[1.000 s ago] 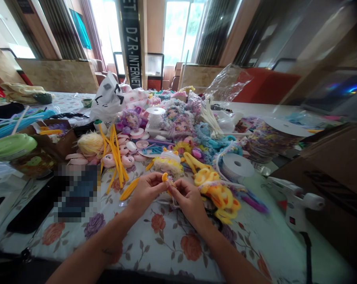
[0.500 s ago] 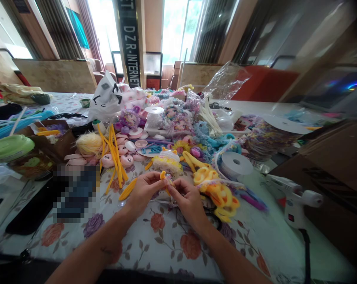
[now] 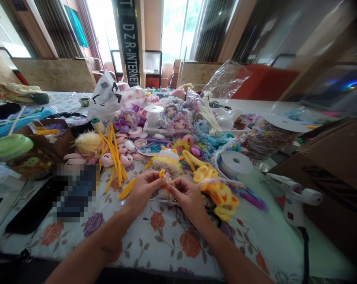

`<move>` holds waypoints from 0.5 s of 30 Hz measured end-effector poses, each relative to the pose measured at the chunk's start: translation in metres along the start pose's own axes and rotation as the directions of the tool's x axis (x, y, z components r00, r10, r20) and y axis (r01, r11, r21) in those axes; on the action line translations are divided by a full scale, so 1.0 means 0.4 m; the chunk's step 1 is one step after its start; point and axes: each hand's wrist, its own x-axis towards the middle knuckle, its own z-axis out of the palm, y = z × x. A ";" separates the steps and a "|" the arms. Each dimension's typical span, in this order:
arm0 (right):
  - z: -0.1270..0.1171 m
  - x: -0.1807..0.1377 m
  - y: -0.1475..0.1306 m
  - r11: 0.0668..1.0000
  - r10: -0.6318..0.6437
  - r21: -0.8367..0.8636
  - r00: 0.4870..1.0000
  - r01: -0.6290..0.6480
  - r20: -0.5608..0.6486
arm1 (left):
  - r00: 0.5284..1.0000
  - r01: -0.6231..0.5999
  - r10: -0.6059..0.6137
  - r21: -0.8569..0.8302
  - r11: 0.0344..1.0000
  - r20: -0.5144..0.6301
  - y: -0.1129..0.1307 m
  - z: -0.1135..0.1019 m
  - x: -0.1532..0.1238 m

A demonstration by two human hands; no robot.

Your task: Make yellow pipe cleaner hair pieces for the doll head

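- Yellow fuzzy piece (image 3: 162, 173), pinched in the fingertips of the left hand (image 3: 145, 189) and right hand (image 3: 189, 193), above the floral tablecloth (image 3: 139, 227);
- yellow strips (image 3: 115, 157), crossed, left of the hands;
- white glue gun (image 3: 293, 205), far right

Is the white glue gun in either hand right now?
No: the left hand and right hand meet at a small yellow piece, while the white glue gun sits apart, by the cardboard box.
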 end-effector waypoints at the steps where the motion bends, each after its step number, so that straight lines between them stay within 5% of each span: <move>1: 0.000 0.001 0.001 1.000 0.004 -0.001 1.000 -0.004 -0.004 | 1.000 -0.001 0.001 0.000 1.000 -0.003 -0.001 0.000 0.000; 15: -0.003 0.001 -0.002 0.999 -0.016 -0.031 1.000 0.016 -0.009 | 0.999 -0.021 0.020 -0.003 1.000 -0.027 0.000 -0.001 -0.001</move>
